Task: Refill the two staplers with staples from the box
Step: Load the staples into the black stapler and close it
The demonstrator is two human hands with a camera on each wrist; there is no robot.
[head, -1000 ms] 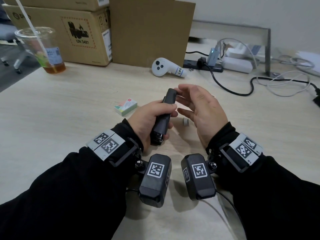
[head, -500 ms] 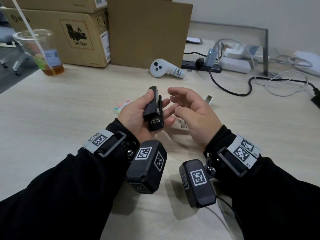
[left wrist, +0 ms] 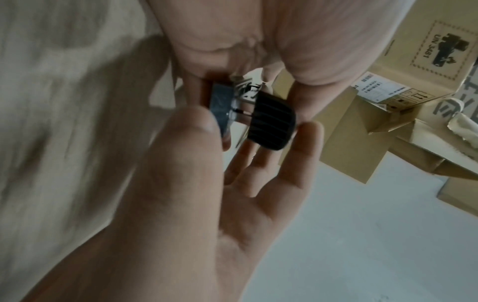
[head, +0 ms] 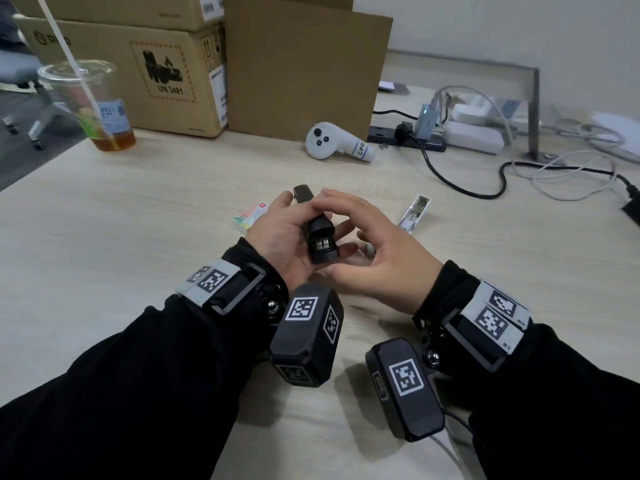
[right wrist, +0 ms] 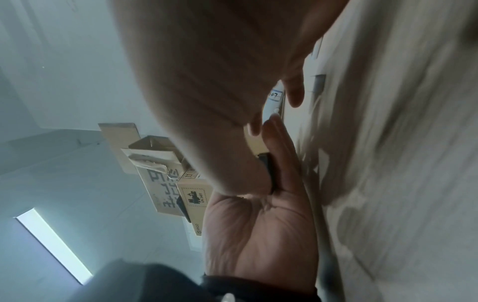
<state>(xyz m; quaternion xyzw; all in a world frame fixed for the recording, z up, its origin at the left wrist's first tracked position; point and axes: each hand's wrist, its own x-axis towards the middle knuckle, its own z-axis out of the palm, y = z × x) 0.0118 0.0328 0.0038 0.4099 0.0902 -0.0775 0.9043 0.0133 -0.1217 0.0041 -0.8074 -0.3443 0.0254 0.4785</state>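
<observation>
My left hand (head: 291,230) grips a black stapler (head: 320,237) above the table, its rear end with metal parts facing me. In the left wrist view the stapler (left wrist: 271,122) stands slightly apart, with metal showing between a ribbed black part and a grey part. My right hand (head: 346,216) curls over the stapler's top, fingertips on its far half and thumb below. The pastel staple box (head: 251,216) lies on the table, half hidden behind my left hand. A white open case with metal inside (head: 417,209) lies to the right; whether it is a stapler or a tray I cannot tell.
At the back stand cardboard boxes (head: 166,81) and a brown board (head: 304,71). A plastic cup with a straw (head: 100,105) stands back left. A white controller (head: 332,142), a power strip (head: 408,138) and cables (head: 485,188) lie behind and to the right.
My left hand has turned the stapler so its rear faces me. My right hand, held off beside it before, now closes over its top.
</observation>
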